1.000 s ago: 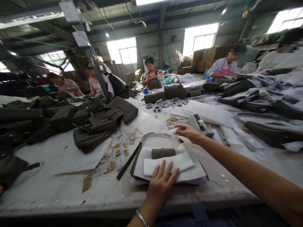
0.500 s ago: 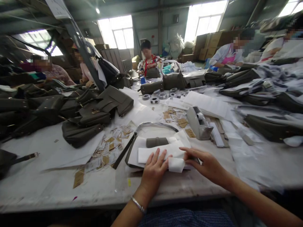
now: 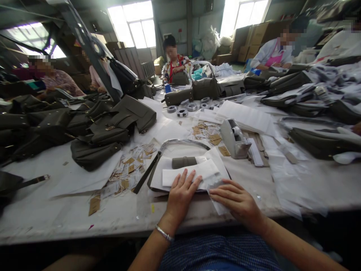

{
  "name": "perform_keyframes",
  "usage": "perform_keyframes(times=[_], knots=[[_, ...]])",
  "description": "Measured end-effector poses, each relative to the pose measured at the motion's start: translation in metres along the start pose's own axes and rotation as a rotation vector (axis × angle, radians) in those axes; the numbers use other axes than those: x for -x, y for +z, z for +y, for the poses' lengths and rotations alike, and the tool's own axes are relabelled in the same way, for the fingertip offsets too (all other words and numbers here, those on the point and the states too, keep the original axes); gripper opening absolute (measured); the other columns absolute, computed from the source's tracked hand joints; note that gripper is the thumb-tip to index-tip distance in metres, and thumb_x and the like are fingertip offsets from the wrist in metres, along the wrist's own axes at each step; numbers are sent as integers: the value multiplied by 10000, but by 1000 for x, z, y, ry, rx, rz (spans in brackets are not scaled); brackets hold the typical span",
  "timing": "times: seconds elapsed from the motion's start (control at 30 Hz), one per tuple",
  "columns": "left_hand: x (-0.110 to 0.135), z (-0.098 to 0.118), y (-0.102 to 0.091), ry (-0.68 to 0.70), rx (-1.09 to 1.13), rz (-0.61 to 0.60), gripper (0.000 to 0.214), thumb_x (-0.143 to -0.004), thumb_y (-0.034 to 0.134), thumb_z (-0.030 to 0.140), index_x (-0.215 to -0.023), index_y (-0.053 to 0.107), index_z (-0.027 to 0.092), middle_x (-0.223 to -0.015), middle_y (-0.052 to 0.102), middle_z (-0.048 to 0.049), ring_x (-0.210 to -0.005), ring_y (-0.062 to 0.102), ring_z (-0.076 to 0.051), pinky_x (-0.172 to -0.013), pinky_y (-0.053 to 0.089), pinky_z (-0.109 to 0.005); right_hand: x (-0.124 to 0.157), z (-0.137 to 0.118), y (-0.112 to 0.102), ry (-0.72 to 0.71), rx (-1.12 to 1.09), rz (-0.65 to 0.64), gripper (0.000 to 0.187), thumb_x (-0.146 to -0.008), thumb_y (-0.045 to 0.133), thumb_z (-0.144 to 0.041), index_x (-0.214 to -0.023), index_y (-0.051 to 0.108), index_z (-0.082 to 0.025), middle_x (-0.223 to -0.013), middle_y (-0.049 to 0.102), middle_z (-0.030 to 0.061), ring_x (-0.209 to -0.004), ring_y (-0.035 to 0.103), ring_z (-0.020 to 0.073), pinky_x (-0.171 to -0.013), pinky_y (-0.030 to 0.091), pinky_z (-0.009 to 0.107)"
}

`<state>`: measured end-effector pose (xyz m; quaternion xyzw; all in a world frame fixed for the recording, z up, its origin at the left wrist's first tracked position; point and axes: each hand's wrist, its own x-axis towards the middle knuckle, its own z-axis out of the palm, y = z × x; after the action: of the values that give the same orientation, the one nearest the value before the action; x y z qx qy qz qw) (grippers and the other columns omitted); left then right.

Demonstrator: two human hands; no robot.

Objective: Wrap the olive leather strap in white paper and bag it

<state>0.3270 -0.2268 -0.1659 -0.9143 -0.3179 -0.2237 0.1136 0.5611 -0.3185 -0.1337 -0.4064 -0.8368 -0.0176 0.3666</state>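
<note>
A dark olive handbag [image 3: 152, 181] lies on the table in front of me, its handle [image 3: 183, 142] wrapped in clear film and a strap running off to the left. White sheets cover most of its face, and a small olive flap piece [image 3: 184, 162] shows among them. My left hand [image 3: 182, 195] rests flat on a folded white strip [image 3: 172, 177], fingers spread. At the bag's lower right corner, my right hand [image 3: 239, 201] lies with fingers stretched out over a thin translucent white sheet [image 3: 219, 207], which hangs past the bag's near edge.
Cardboard hang tags [image 3: 131, 165] are scattered left of the bag. A grey tape dispenser [image 3: 234, 139] stands behind it on the right, near stacked white sheets [image 3: 245, 114]. Olive bags are heaped left [image 3: 96, 150] and right [image 3: 313, 143]. Co-workers [image 3: 175, 64] sit across the table.
My right hand has gone from pinching at the white sheet to lying over it, slightly lower and nearer me. The sheet's loose end is now under those fingers. My left hand stays on the strip.
</note>
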Motion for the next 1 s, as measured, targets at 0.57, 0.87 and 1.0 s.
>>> perform_keyframes(times=[0.57,0.87,1.0], knots=[[-19,36,-31,-294,270,-149,571,-878,612,560,-1419,502,414,-1533,458,-42,-1449,342,-372,-1177,252,-640,23,12,26,-133,216,93,257,-1001,532,-116,-1197,687,-177,-1084,757,45,-1045,689,165,-1143,400,438],[-12,44,2,-326,160,64,517,-852,624,576,-1353,546,476,-1493,505,21,-1426,398,-332,-1177,290,-585,22,-6,13,-106,158,-9,206,-985,602,-242,-1148,688,-148,-1037,761,48,-953,708,166,-1197,332,465],[-9,45,8,-318,141,96,518,-874,587,582,-1378,513,485,-1510,482,32,-1441,374,-330,-1176,287,-583,1,-4,-8,-122,84,6,209,-947,659,-257,-1143,681,-186,-1019,763,39,-920,701,163,-1118,446,438]])
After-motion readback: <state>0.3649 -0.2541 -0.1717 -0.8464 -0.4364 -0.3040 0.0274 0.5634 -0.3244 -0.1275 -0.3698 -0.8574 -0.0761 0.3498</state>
